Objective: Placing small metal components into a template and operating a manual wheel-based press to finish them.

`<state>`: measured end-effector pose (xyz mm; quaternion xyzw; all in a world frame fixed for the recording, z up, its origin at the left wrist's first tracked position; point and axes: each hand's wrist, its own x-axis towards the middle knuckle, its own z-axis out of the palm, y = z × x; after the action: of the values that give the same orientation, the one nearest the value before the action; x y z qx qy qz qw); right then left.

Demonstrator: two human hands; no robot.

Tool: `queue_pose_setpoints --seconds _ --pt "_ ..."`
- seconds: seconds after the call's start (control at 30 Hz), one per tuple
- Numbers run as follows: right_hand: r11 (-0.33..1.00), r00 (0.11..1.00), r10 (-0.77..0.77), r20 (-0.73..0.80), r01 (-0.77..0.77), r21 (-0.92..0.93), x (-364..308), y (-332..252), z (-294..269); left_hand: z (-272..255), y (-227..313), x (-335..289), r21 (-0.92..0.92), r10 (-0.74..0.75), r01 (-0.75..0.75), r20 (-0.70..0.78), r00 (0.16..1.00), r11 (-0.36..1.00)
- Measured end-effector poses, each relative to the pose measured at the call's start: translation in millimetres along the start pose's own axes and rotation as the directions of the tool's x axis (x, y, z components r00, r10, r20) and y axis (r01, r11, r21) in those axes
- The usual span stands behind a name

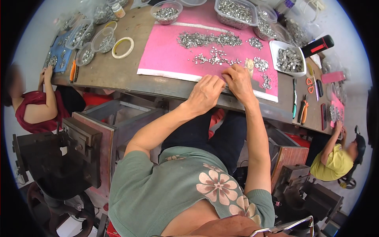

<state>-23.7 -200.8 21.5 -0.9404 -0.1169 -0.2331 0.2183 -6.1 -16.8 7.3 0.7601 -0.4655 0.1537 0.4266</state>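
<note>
My left hand [207, 93] and my right hand [238, 83] are close together at the front edge of a pink mat [156, 57] with a white border. Both have their fingers pinched; anything between them is too small or hidden to make out. Just beyond my hands, small silvery metal pieces [217, 57] lie scattered on the mat. A longer heap of similar pieces [209, 40] stretches behind them. Beside my right hand are a tan bristly bundle [249, 65] and small piles of metal bits [261, 64].
A white tub [296, 74] of metal pieces stands right of the mat; a clear rectangular tub [237, 24] is behind it. Pliers [303, 110] and orange scissors [310, 86] lie at right, a tape roll [113, 50] at left. Co-workers sit on both sides; machines flank me.
</note>
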Motion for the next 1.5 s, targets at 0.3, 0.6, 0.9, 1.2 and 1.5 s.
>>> queue_pose_setpoints --seconds 0.3,0.6,0.9,1.2,1.5 --pt "0.919 0.965 0.263 0.016 -0.256 0.299 -31.0 -27.0 -22.0 -5.4 -8.6 -15.4 0.085 0.061 -0.059 -0.012 0.998 0.995" --pt "0.948 0.979 0.194 -0.057 -0.172 0.267 -43.2 -40.0 -13.7 -12.9 -32.4 -1.6 -0.079 -0.108 0.098 -0.134 0.985 0.992" --pt "0.995 0.991 -0.085 -0.105 0.077 -0.070 -47.1 -50.2 -20.0 -32.9 -131.2 41.4 0.309 -0.119 0.169 -0.175 0.977 0.936" --pt "0.985 0.993 0.117 0.011 -0.117 0.127 24.8 0.9 -8.9 -32.9 -147.8 50.5 0.167 -0.144 0.180 -0.205 0.968 0.969" --pt "0.995 0.996 0.091 0.003 -0.091 0.030 99.8 18.0 66.4 -33.4 -143.5 53.3 0.047 -0.163 0.190 -0.344 0.925 0.981"
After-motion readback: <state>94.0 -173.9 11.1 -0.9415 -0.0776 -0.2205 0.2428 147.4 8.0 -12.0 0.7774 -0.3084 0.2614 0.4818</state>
